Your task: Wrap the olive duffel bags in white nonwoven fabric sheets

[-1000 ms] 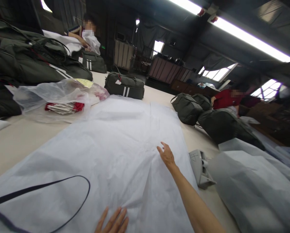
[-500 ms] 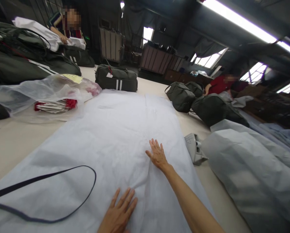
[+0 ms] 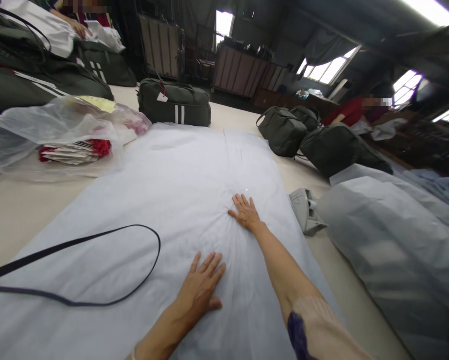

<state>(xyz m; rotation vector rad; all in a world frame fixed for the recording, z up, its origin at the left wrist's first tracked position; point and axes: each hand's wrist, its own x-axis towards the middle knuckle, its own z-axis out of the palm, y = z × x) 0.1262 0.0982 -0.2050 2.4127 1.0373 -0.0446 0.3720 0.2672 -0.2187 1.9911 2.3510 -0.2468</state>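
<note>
A large white sheet of thin fabric (image 3: 179, 190) lies spread over the table in front of me. My left hand (image 3: 201, 287) rests flat on its near part, fingers stretched out and holding nothing. My right hand (image 3: 245, 214) presses flat on the sheet farther out, fingers spread, with small creases fanning from it. A black strap (image 3: 96, 303) loops across the sheet to the left of my left hand.
A clear plastic bag with red-and-white items (image 3: 66, 140) lies at the left. Dark green duffel bags (image 3: 173, 102) stand at the back and right (image 3: 284, 132). A grey tool (image 3: 303, 212) and more white covers (image 3: 389, 235) lie at the right. Two other people work at the far side.
Both my hands have slid farther forward over the sheet. My right hand went from hovering to lying flat, and creases have formed around it. The view has tipped downward.
</note>
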